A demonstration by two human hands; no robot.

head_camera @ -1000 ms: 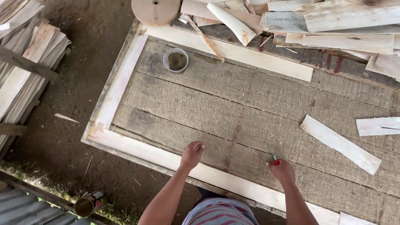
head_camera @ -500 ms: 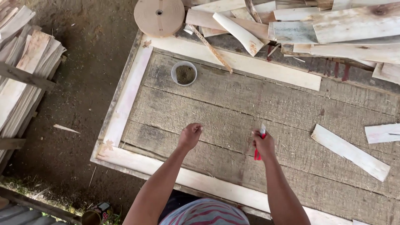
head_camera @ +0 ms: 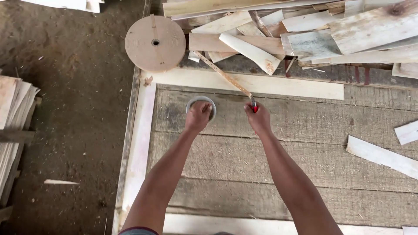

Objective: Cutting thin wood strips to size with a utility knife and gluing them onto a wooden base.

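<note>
- The left hand [head_camera: 198,115] reaches forward over a small round tin [head_camera: 200,105] that sits on the grey plank table [head_camera: 278,174]; the fingers are curled down into or onto the tin's mouth, bunched narrow — whether they pinch anything inside cannot be told.
- The tin lies near the table's far left corner, just in front of the pale board [head_camera: 261,85] that runs along the far edge, and it is mostly covered by the hand, with only its rim showing at the top and sides.
- The right hand [head_camera: 258,119] is closed in a fist around a red-handled tool [head_camera: 254,106], whose red end and short metal tip poke out above the knuckles.
- The tool's tip meets, or sits just beside, the near end of a thin perforated strip [head_camera: 223,75] that slants up and to the left toward the wood pile.
- The 2 hands are near each other, side by side, not touching.
- A round wooden disc [head_camera: 155,42] with a centre hole rests at the far left corner, overhanging the table.
- A heap of rough offcut boards [head_camera: 305,30] fills the far side.
- 1 pale slat [head_camera: 383,157] lies loose on the table at the right — well apart from both hands.
- Another pale board [head_camera: 139,148] edges the table's left side, and stacked thin boards [head_camera: 15,117] stand on the dirt floor beyond.
</note>
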